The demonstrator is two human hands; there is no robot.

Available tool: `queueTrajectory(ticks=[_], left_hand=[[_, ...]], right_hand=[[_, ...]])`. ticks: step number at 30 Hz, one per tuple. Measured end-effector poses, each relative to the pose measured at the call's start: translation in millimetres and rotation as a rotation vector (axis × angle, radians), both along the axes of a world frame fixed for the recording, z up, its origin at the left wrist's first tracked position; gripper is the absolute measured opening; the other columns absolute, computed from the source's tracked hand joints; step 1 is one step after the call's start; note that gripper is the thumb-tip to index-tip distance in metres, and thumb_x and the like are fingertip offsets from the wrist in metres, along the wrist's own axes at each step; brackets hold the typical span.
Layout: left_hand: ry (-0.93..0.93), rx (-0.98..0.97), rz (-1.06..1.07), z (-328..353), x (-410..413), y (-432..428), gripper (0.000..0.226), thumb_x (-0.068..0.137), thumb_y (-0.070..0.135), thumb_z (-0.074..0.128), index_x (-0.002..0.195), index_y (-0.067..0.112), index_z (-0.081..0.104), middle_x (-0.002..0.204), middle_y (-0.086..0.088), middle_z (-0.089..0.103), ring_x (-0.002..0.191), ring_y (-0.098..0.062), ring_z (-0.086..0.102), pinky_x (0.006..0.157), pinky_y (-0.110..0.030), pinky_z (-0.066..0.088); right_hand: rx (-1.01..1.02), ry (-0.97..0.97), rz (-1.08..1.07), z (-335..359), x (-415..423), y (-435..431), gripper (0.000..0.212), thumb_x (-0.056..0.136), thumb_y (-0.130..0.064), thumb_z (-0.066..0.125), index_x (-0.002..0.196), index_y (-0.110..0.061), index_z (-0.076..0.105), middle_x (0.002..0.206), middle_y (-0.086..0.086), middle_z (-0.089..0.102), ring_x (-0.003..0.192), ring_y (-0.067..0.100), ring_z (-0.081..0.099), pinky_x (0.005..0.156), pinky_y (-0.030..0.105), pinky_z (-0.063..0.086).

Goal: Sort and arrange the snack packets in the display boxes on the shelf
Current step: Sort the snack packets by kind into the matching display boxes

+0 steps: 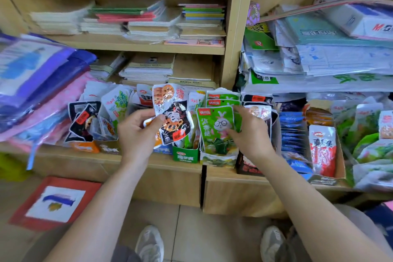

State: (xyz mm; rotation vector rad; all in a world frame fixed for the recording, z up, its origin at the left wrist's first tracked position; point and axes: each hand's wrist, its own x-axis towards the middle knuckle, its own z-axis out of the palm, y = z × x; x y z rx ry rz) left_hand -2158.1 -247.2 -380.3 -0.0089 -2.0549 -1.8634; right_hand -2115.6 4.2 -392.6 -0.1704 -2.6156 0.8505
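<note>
Several small display boxes of snack packets stand in a row on the lower wooden shelf (106, 158). My left hand (136, 134) grips a white-and-black lotus-root snack packet (173, 116) by its left edge, raised above the boxes. My right hand (249, 132) pinches the right side of a green rabbit snack packet (214, 127), which stands at the front of a green-and-white display box (219, 158). More green packets (222, 100) sit behind it. A small green box (185, 154) stands between my hands.
A black-and-orange box (81, 125) of packets sits at the left, blue packets (292, 132) and a red-and-white packet (322, 149) at the right. Stacks of notebooks (148, 21) fill the shelves above. Plastic sleeves (36, 78) pile at the left. A red book (54, 203) lies on the floor.
</note>
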Motion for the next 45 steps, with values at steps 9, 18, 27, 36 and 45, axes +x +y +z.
queueTrajectory(ticks=[9,18,27,36,45], left_hand=[[-0.144,0.192,-0.112,7,7,2,0.015,0.083,0.008,0.08,0.091,0.02,0.076,0.086,0.007,0.077,0.083,-0.007,0.072,0.075,-0.024,0.056],[-0.235,-0.016,-0.407,0,25,40,0.019,0.075,0.015,0.087,0.089,0.023,0.076,0.093,0.003,0.078,0.094,-0.017,0.074,0.087,-0.039,0.058],[-0.258,-0.06,-0.447,-1,26,60,0.021,0.077,0.01,0.086,0.095,0.015,0.078,0.087,0.006,0.079,0.085,-0.007,0.074,0.069,-0.011,0.052],[-0.291,-0.01,-0.412,-7,31,63,0.013,0.082,0.006,0.081,0.088,0.014,0.072,0.084,0.001,0.079,0.08,-0.012,0.074,0.069,-0.023,0.055],[-0.392,0.03,-0.454,-5,40,53,0.008,0.087,0.015,0.077,0.092,0.02,0.071,0.083,-0.001,0.077,0.077,-0.021,0.07,0.072,-0.042,0.055]], right_hand=[[-0.325,0.183,0.077,10,19,-15,0.039,0.082,-0.024,0.08,0.119,-0.021,0.067,0.109,-0.011,0.066,0.091,0.01,0.061,0.074,0.028,0.053],[-0.567,0.138,0.206,15,35,-13,0.027,0.08,-0.022,0.082,0.105,-0.024,0.071,0.097,-0.009,0.074,0.09,0.011,0.067,0.077,0.026,0.054],[-0.733,0.363,-0.163,26,48,56,0.019,0.088,-0.008,0.073,0.078,-0.022,0.066,0.067,-0.012,0.067,0.065,0.01,0.062,0.069,0.032,0.054],[-0.28,0.022,-0.193,-3,55,72,0.039,0.083,-0.027,0.079,0.118,-0.016,0.064,0.094,-0.006,0.07,0.079,0.01,0.066,0.072,0.029,0.056],[0.013,0.198,-0.12,-8,63,48,0.04,0.083,-0.018,0.078,0.122,-0.017,0.067,0.111,-0.001,0.066,0.106,0.021,0.059,0.09,0.038,0.051]])
